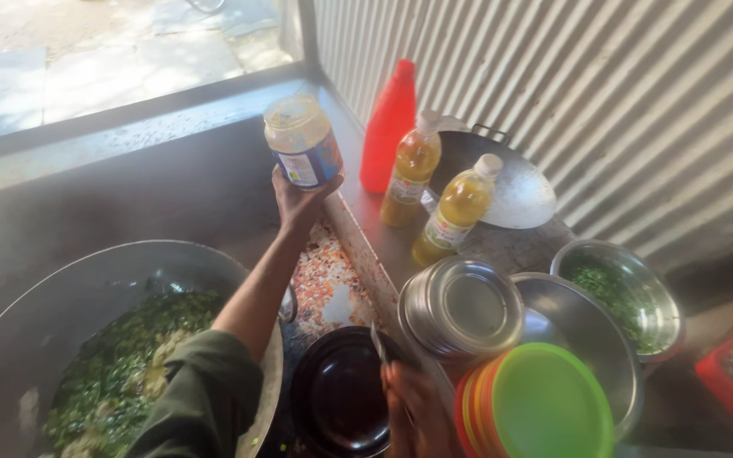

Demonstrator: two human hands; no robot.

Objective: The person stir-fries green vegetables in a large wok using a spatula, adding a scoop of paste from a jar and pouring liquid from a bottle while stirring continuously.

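Observation:
My left hand (297, 202) is stretched forward and grips a clear jar (302, 142) of yellowish paste with a blue label, held up by its base beside the metal ledge. My right hand (413, 411) is low at the bottom edge and holds a thin metal utensil (379, 343) whose tip points up over a dark round bowl (341, 394). To the left sits a big metal wok (69, 288) filled with chopped greens (120, 360) and pale pieces.
On the ledge stand a red squeeze bottle (389, 125) and two bottles of yellow liquid (412, 168) (457, 209). A stack of steel plates (461, 307), coloured plastic plates (545, 405), a steel bowl of herbs (623, 293) and an empty wok (511, 182) crowd the right. Corrugated wall behind.

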